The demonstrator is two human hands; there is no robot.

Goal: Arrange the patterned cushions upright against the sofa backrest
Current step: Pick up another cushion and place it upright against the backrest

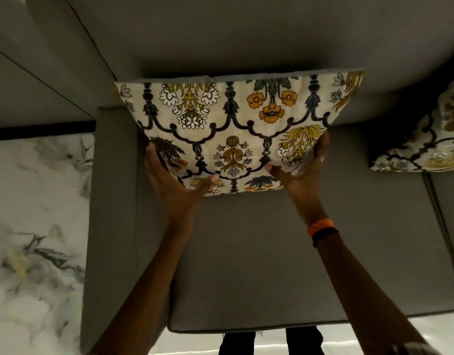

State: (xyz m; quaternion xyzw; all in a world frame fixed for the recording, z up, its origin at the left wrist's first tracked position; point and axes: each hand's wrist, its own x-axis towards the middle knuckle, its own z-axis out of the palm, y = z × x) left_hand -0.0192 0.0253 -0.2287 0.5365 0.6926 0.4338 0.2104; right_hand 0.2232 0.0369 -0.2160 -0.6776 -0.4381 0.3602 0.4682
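A cream cushion (236,129) printed with yellow, orange and dark floral patterns is held over the grey sofa seat (285,252), its far edge touching the grey backrest (246,34). My left hand (174,180) grips its lower left corner. Its lower right corner is held by my right hand (302,172), which wears a ring; an orange and black band sits on that wrist. A second patterned cushion (430,139) leans against the backrest at the right edge, partly cut off by the frame.
The sofa's grey left armrest (113,213) runs along the seat. White marble-patterned floor (36,226) lies to the left. A seam (433,201) splits the seat cushions at the right. My dark trouser legs (272,342) stand at the sofa's front edge.
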